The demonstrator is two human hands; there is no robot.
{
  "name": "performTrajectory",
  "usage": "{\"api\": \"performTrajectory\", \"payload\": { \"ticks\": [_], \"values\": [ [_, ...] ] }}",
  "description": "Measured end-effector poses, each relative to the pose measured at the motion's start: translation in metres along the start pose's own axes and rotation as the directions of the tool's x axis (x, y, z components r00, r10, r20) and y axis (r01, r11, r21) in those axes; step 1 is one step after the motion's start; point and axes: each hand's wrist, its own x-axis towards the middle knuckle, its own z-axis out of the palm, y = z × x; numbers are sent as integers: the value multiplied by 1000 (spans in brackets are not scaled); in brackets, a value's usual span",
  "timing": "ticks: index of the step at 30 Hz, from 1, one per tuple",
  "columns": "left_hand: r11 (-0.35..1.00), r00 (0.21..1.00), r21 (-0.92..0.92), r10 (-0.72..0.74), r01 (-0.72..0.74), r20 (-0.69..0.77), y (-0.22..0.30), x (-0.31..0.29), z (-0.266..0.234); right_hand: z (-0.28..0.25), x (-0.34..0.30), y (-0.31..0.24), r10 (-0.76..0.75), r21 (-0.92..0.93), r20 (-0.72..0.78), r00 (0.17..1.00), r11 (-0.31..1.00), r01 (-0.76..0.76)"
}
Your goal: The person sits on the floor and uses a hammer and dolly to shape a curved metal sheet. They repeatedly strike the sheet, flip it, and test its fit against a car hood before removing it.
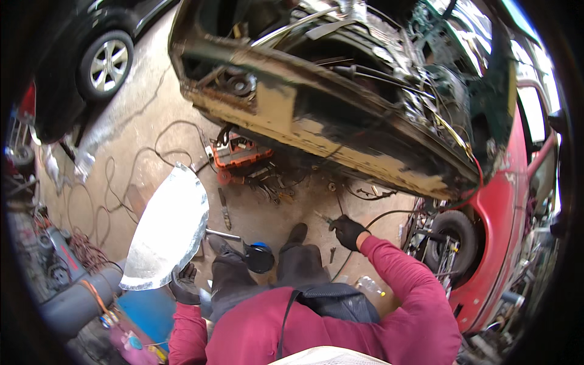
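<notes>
My left hand (185,285), in a dark glove, grips the lower corner of a shiny, curved metal sheet (165,231). The sheet stands up to the left of my legs and reflects bright light. To the right, my gloved right hand (348,233) is closed around a thin tool (322,215) with a pale tip pointing left; its exact kind is unclear. Between my legs is a dark round object (259,258) with a blue part, and a metal rod (222,234) lies beside it.
A stripped vehicle body (340,134) with worn paint hangs over the far side. An orange toolbox (243,157) and scattered tools lie beneath it. Cables cross the floor. A red vehicle (502,225) and a tyre (457,243) are at right; a dark car (79,67) is far left.
</notes>
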Motion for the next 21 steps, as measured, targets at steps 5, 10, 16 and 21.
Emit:
{"api": "performTrajectory", "payload": {
  "ticks": [5,10,16,21],
  "values": [
    [976,958,-26,218,-217,187,85,-74,59,-78,-47,-44,-142,34,-378,915,985,167],
    [855,761,-166,514,-492,396,126,-128,95,-140,-98,-35,-279,106,-559,780,910,401],
    [790,490,-321,586,-523,645,155,-207,199,-196,-167,-5,-255,102,-704,663,887,450],
    [700,281,-344,614,-626,738,139,-239,286,-249,-206,16,-248,-64,-874,419,911,407]
  ]
}}
